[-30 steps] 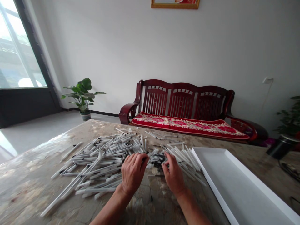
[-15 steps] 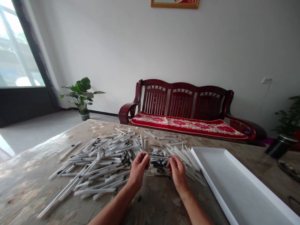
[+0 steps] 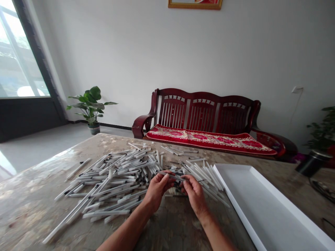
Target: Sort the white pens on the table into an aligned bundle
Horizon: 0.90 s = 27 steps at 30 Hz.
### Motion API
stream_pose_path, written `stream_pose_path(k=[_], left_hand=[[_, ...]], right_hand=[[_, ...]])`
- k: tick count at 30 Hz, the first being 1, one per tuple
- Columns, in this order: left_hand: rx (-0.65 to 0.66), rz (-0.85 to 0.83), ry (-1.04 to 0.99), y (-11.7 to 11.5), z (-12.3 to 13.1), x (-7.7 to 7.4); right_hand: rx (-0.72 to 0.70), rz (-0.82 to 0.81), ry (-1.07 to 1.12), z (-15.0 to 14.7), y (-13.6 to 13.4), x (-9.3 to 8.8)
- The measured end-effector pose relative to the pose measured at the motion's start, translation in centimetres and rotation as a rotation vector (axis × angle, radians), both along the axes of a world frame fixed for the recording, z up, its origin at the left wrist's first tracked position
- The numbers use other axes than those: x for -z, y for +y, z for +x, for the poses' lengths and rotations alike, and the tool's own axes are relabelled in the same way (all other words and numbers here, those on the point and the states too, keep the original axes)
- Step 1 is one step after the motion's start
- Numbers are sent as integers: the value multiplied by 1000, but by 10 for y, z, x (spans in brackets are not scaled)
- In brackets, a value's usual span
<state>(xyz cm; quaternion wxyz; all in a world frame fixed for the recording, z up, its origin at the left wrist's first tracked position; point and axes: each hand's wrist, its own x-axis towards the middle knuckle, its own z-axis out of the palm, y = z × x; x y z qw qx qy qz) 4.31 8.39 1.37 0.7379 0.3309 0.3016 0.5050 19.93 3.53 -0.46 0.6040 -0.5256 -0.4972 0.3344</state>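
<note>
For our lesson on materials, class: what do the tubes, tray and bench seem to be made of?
Tubes: probably plastic, smooth and translucent; pale, cloudy walls suggest it.
Tray: perhaps coated card or plastic, matte white; the even surface leaves it open.
Bench: likely varnished wood, dark red; carved slats and glossy highlights suggest it.

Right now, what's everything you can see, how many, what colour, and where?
Held tube: one, greyish, between hands
Left tubes: many, whitish and black, left of hands
Right tubes: many, whitish, beside tray
Small parts: several, black, beyond hands
Tray: one, white, table's right
Table: one, brownish, foreground
Bench: one, dark red, behind table
Cover: one, red patterned, on bench
Plants: two, green, left and far right
Cylinder: one, black, far right
Picture frame: one, gold, top
Socket: one, white, right
Glass panel: one, pale, upper left
Left hand: one, bare, tube's left
Right hand: one, bare, tube's right
</note>
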Motion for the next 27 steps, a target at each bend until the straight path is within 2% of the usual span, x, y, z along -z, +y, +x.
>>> stream_pose_path(k=[7,10,15,20,23,27], left_hand=[[-25,89,58,-5,2,2],[-24,103,79,-6,5,5],[-163,14,70,-2,8,10],[-269,-24,91,8,1,7],[-240,58,151,9,-1,8],[-216,337,401,6,0,14]], right_hand=[[-141,-155,-12,-1,0,-4],[-172,-158,-40,-2,1,-4],[-39,-30,-207,-3,4,5],[125,14,-334,3,7,18],[201,86,-426,8,8,20],[241,178,-452,11,7,14]])
